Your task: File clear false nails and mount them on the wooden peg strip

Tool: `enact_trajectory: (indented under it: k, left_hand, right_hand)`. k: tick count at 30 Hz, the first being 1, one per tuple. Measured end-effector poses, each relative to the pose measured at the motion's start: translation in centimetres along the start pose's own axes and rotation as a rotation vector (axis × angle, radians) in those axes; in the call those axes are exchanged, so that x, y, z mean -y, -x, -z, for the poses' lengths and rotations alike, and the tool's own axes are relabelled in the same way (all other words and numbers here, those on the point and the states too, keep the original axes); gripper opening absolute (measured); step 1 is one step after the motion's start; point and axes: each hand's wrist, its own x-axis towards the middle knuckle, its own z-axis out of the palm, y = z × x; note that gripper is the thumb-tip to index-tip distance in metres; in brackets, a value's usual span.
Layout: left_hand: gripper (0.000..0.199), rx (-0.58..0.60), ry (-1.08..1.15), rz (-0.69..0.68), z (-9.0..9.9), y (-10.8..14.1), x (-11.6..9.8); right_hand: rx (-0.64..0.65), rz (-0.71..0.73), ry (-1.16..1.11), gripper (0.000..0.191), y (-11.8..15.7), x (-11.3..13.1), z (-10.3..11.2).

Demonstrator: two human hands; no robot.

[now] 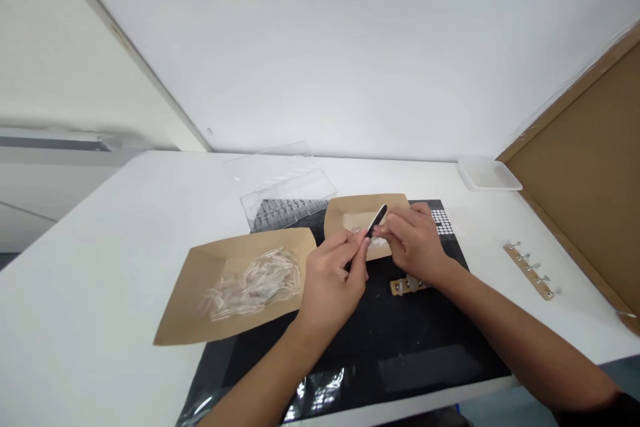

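My left hand (334, 273) is closed around a nail file (377, 219), black with a pale edge, which points up and away from me. Close beside the file, my right hand (413, 243) is pinched shut; whatever its fingertips hold is too small to make out. Below the right hand lies a short wooden strip (397, 287) carrying small metal holders and clear pieces, partly covered by the hand. Behind both hands stands a brown paper tray (340, 209) with a few clear pieces in it. A larger paper tray (193, 287) to the left holds a pile of clear nail tips (265, 280).
A black mat (420, 347) covers the table's front middle. Behind it are a clear compartment case (290, 203) and a sheet of white dots (443, 221). At right are another wooden strip with metal holders (529, 271), a shallow plastic container (489, 175) and a cardboard panel (590, 167).
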Motion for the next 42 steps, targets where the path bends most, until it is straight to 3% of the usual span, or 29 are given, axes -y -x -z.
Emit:
enact_trajectory:
  k: [3, 6, 10, 21, 25, 28, 32, 36, 42]
  left_hand:
    - [0.041, -0.007, -0.001, 0.007, 0.0, 0.0, 0.0]
    - [0.041, 0.0, -0.001, 0.002, 0.1, 0.0, 0.0]
    - [0.044, 0.005, 0.004, 0.031, 0.2, 0.1, -0.2]
    - [0.043, 0.011, 0.017, 0.045, 0.2, -0.1, 0.0]
    - [0.034, -0.01, -0.009, 0.038, 0.2, -0.1, -0.1]
    - [0.02, -0.014, -0.069, 0.029, 0.1, 0.0, 0.1]
    - [0.023, 0.021, -0.027, 0.088, 0.1, 0.3, 0.3]
    - [0.032, 0.018, 0.067, 0.125, 0.2, 0.4, 0.2]
    - [0.019, 0.014, 0.021, 0.052, 0.4, 0.2, -0.2]
  right_hand:
    - [-0.035, -0.04, 0.032, 0.03, -0.1, 0.0, 0.1]
    - [0.032, 0.022, 0.011, 0.033, 0.0, 0.1, 0.1]
    - [-0.04, -0.031, 0.017, 0.03, 0.2, 0.2, -0.1]
    - [0.039, -0.022, -0.07, 0.033, 0.4, 0.1, -0.3]
    - [0.023, -0.16, -0.27, 0.024, 0.9, 0.2, 0.5]
    - [0.034, -0.375, -0.508, 0.023, 1.4, 0.3, 1.0]
    - [0.069, -0.618, -0.914, 0.031, 1.6, 0.4, 1.1]
    - [0.101, -0.687, -1.116, 0.036, 1.3, 0.4, 1.2]
    - [0.063, -0.697, -1.106, 0.036, 0.9, 0.1, 1.7]
